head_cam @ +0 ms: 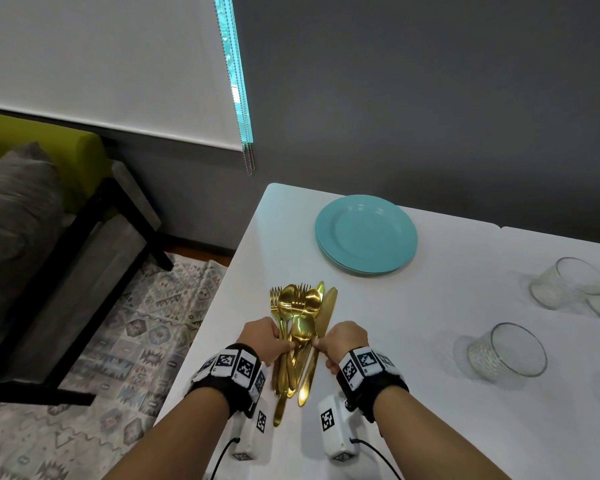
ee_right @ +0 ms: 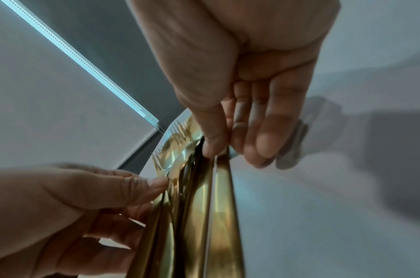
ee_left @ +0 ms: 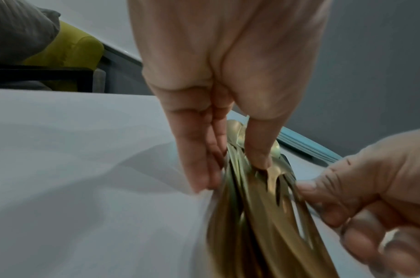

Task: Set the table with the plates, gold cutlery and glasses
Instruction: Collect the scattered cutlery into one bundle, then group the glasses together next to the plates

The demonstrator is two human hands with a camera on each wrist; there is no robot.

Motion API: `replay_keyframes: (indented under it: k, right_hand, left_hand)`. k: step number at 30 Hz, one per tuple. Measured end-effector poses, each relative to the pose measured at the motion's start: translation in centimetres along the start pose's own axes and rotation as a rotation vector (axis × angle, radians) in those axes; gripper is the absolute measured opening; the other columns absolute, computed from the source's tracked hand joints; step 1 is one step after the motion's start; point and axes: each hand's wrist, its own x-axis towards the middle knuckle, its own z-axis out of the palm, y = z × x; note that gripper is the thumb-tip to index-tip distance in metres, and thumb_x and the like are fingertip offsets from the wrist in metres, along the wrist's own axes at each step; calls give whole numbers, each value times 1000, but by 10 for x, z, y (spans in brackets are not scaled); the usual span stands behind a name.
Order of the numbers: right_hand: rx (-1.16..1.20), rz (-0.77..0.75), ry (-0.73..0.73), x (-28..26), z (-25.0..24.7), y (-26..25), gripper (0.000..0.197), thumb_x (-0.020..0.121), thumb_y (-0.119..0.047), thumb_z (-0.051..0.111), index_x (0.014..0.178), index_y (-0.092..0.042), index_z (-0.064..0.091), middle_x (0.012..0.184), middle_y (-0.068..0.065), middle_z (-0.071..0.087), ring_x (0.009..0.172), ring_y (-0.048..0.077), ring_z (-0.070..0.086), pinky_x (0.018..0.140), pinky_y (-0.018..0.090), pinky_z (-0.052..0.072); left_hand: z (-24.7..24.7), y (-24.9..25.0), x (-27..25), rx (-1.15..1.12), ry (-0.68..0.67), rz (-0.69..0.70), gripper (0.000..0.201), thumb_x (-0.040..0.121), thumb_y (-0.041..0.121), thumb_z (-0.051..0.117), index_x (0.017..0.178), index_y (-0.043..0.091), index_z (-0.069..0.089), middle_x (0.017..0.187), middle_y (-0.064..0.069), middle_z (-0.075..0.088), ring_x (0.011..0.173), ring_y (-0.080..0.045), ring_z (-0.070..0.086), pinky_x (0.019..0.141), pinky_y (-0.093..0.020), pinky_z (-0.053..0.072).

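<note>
While a bundle of gold cutlery is lying near the front left edge of the white table, heads fanning toward stacked teal plates, the left hand is gripping the handles and the right hand is pinching one knife handle between thumb and fingers. Being polished, stiff metal, the pieces are probably sliding easily against each other, so taking them at mid-handle seems safest. Clear glasses are standing well apart to the right.
</note>
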Motion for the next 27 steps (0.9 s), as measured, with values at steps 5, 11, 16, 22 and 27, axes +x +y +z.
replay_keyframes:
  k: [5, 11, 16, 22, 27]
  right_hand:
    - [-83, -59, -31, 0, 0, 5, 29, 80, -30, 73, 92, -3, 69, 89, 12, 73, 70, 23, 64, 79, 34, 59]
    - [-179, -105, -71, -4, -6, 1, 20, 84, -24, 68, 73, -11, 57, 85, 8, 66, 76, 21, 59, 85, 33, 57]
    - [-94, -117, 69, -35, -41, 40, 25, 84, -26, 68, 97, -5, 67, 104, 14, 71, 79, 20, 60, 87, 35, 56]
    - [-139, -134, 14, -35, -48, 42, 20, 84, -24, 68, 67, -21, 58, 94, 7, 68, 83, 20, 61, 84, 29, 53]
    - [-126, -58, 30, -34, -75, 68, 17, 83, -25, 68, 71, -14, 63, 75, 0, 61, 83, 20, 60, 63, 23, 50]
  left_hand:
    - [-5, 1, 2, 149, 3, -5, 28, 82, 43, 65, 72, 22, 48, 68, 8, 48, 81, -13, 55, 72, -21, 41]
    - [-4, -2, 0, 163, -12, -76, 30, 84, 40, 65, 98, 14, 58, 98, -2, 63, 92, -16, 56, 79, -23, 44]
    - [6, 39, -33, 224, 30, 54, 47, 86, 40, 61, 120, 9, 51, 119, -8, 60, 111, -21, 57, 87, -24, 44]
    - [-3, 63, -37, 206, 151, 149, 35, 89, 28, 55, 119, 9, 53, 118, -9, 61, 109, -23, 57, 90, -30, 46]
    - [2, 94, -38, 186, 142, 287, 32, 90, 27, 55, 118, 11, 56, 120, -7, 62, 114, -23, 55, 93, -29, 42]
